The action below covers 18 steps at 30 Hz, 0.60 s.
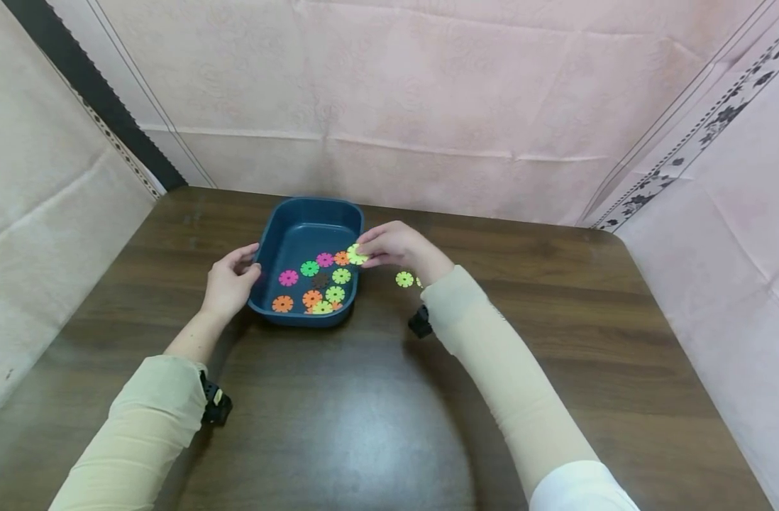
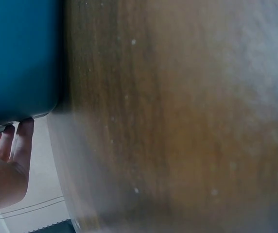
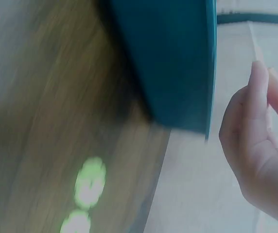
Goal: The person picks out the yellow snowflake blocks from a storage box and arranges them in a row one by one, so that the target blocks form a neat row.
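Note:
A dark blue plastic tray (image 1: 306,322) stands on the table, with notched flower-shaped discs in orange, pink, green, yellow and brown lying mostly in its near half. At its left rim my left hand (image 1: 228,285) holds the side, thumb and fingertips at the edge; the left wrist view has the fingers (image 2: 23,145) against the tray's wall. My right hand (image 1: 399,247) pinches a yellow-green disc (image 1: 356,255) just over the tray's right rim. In the right wrist view the thumb and forefinger (image 3: 258,82) meet at their tips, above the rim's level.
On the brown wooden table (image 1: 338,419), right of the tray, lies a yellow-green disc (image 1: 404,279), with another partly hidden by my right wrist. Pale patterned cloth (image 1: 428,92) hangs behind the far edge and along both sides.

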Tool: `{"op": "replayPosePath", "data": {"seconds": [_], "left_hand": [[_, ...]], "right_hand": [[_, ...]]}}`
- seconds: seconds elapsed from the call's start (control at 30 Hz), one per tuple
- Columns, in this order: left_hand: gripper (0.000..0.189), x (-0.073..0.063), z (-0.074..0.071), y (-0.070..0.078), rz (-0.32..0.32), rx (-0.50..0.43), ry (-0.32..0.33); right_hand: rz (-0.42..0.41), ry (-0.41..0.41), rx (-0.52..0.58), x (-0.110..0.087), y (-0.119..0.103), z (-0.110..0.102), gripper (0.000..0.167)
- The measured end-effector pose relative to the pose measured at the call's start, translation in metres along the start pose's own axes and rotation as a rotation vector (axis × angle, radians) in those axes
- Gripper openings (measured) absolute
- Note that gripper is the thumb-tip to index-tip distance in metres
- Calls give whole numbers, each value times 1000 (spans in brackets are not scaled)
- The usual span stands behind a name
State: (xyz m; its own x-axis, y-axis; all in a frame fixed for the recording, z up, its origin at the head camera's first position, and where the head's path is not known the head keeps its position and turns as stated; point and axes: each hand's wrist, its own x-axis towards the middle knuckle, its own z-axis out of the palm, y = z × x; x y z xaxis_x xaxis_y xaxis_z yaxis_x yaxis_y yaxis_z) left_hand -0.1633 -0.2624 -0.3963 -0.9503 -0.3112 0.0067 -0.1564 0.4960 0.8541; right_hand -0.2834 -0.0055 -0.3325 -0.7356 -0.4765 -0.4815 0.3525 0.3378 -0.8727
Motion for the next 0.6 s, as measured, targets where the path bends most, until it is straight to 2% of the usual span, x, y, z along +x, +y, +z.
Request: {"op": "replayPosePath", "data": {"seconds": [0.17,0.3,0.6], "left_hand": [[45,0,-1,1,-2,1,-2],[45,-1,-1,2,-9,-2,-7],[44,-1,0,1,17,37,16]], "right_hand": [[-16,14,25,-3,9,-32,21],[4,33,45,-5,16,-53,15],[33,74,27,-13,37,-90,10]]}}
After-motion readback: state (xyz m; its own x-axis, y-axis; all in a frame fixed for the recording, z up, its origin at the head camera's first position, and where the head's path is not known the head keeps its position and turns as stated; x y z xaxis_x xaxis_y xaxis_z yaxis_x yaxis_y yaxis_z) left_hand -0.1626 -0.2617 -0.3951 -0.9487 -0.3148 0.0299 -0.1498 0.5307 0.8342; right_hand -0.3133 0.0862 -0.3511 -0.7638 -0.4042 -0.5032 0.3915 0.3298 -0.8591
